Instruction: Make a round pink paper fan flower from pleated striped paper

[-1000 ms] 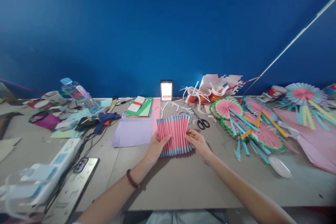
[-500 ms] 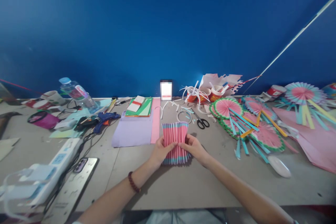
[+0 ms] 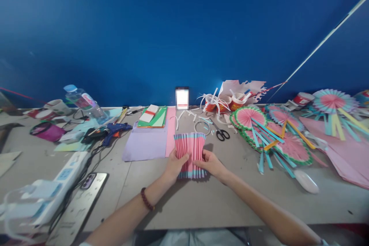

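A pleated sheet of pink paper (image 3: 190,144) with blue and lilac bands along its top and bottom edges stands upright over the front middle of the table. My left hand (image 3: 174,165) grips its left side, thumb pressed on the near face and fingers behind. On the right side my right hand (image 3: 212,164) pinches it the same way. Between the two thumbs a flatter pink strip shows. Beyond the pleats lie black scissors (image 3: 223,135) and a lilac sheet (image 3: 145,142). Fingers behind the paper are partly hidden.
Finished paper fans (image 3: 294,148) with streamers cover the right, beside a white computer mouse-like object (image 3: 306,182). At left are a blue glue gun (image 3: 113,132), a power strip (image 3: 65,184), a phone (image 3: 83,203) and a bottle (image 3: 86,103). Paper cups (image 3: 238,102) stand along the wall.
My thumbs have moved slightly apart, and the pleats between them have spread, showing a flatter pink strip. The paper has shifted a little to the left.
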The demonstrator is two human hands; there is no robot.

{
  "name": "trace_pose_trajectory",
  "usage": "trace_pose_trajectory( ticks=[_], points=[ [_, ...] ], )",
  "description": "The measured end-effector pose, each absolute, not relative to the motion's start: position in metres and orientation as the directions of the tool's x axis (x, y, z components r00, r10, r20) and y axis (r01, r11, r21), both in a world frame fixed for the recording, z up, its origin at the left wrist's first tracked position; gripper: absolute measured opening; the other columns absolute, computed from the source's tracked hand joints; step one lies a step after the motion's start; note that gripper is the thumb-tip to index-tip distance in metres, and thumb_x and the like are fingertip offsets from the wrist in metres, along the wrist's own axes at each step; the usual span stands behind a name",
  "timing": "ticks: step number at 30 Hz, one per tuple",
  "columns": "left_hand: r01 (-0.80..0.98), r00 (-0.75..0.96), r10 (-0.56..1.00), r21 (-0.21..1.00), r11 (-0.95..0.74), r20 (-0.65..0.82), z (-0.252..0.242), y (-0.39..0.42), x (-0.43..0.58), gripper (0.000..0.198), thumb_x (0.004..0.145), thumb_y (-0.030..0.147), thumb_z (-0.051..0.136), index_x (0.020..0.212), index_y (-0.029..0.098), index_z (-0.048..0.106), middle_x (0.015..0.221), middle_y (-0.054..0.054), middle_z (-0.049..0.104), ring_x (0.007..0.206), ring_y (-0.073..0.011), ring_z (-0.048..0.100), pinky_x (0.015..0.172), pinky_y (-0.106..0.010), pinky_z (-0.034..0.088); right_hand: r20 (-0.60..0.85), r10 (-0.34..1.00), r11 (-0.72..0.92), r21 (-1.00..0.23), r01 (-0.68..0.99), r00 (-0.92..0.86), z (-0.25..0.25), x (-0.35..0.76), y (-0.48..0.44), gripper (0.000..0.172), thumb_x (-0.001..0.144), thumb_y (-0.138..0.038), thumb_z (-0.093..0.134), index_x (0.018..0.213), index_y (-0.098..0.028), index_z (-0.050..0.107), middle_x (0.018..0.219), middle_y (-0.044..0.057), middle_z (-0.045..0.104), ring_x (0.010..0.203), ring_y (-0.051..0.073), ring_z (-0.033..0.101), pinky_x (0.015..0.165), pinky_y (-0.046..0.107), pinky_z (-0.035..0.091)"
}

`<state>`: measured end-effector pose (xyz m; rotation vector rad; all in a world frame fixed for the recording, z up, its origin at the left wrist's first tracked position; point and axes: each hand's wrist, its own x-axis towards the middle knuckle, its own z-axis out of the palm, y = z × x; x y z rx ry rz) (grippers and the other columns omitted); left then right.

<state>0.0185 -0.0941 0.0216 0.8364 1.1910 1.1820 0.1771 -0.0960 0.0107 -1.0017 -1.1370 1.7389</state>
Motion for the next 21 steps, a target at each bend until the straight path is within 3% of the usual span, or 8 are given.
trace_pose_trajectory(
  ticks=[3, 8, 13, 17, 21],
  points=[
    [-0.249, -0.042, 0.966, 0.939, 0.237, -0.255, 0.02, -0.0937, 0.0168, 0.046, 0.057, 0.038, 0.081, 0.093, 0.014, 0.065, 0.089, -0.009, 0.072, 0.077, -0.0209, 0.067, 0.071, -0.031, 0.054, -0.179, 0.924, -0.253, -0.949, -0.19, -0.337, 0.0093, 0.1775, -0.0962, 0.041, 0.06, -0.036, 0.082, 0.093, -0.018, 0.065, 0.083, 0.001, 0.071, 0.071, 0.016, 0.065, 0.07, 0.03, 0.052],
    [-0.19, 0.122, 0.939, 0.921, 0.34, -0.322, 0.0196, -0.0935, 0.0141, 0.054, 0.054, 0.035, 0.084, 0.101, 0.015, 0.066, 0.096, -0.012, 0.072, 0.086, -0.026, 0.068, 0.075, -0.035, 0.054, -0.17, 0.964, -0.218, -0.947, -0.236, -0.205, 0.0127, 0.1794, -0.0936, 0.043, 0.06, -0.039, 0.081, 0.093, -0.019, 0.064, 0.086, 0.002, 0.072, 0.076, 0.018, 0.066, 0.077, 0.034, 0.052],
    [-0.128, 0.31, 0.923, 0.952, 0.279, -0.229, 0.0189, -0.0923, 0.0119, 0.058, 0.055, 0.029, 0.084, 0.109, 0.016, 0.066, 0.103, -0.014, 0.071, 0.097, -0.0289, 0.066, 0.083, -0.038, 0.052, -0.166, 0.982, -0.183, -0.951, -0.247, -0.09, 0.0157, 0.1811, -0.0927, 0.045, 0.061, -0.04, 0.08, 0.097, -0.019, 0.063, 0.094, 0.004, 0.071, 0.085, 0.02, 0.066, 0.084, 0.038, 0.051],
    [-0.134, 0.353, 0.909, 0.949, 0.286, -0.224, 0.0193, -0.0933, 0.0113, 0.055, 0.058, 0.028, 0.082, 0.109, 0.015, 0.067, 0.105, -0.013, 0.07, 0.101, -0.0291, 0.064, 0.088, -0.039, 0.05, -0.185, 0.964, -0.235, -0.931, -0.278, -0.194, 0.0176, 0.1806, -0.0942, 0.049, 0.061, -0.037, 0.08, 0.103, -0.02, 0.06, 0.098, 0.004, 0.071, 0.086, 0.02, 0.066, 0.086, 0.038, 0.05],
    [-0.202, 0.268, 0.932, 0.932, 0.301, -0.243, 0.0183, -0.0956, 0.012, 0.05, 0.058, 0.029, 0.082, 0.104, 0.016, 0.068, 0.105, -0.013, 0.071, 0.097, -0.0282, 0.065, 0.086, -0.038, 0.051, -0.189, 0.924, -0.29, -0.913, -0.286, -0.332, 0.019, 0.1827, -0.0943, 0.056, 0.059, -0.032, 0.082, 0.109, -0.02, 0.059, 0.097, 0.004, 0.071, 0.086, 0.018, 0.066, 0.082, 0.034, 0.051]
  ],
)
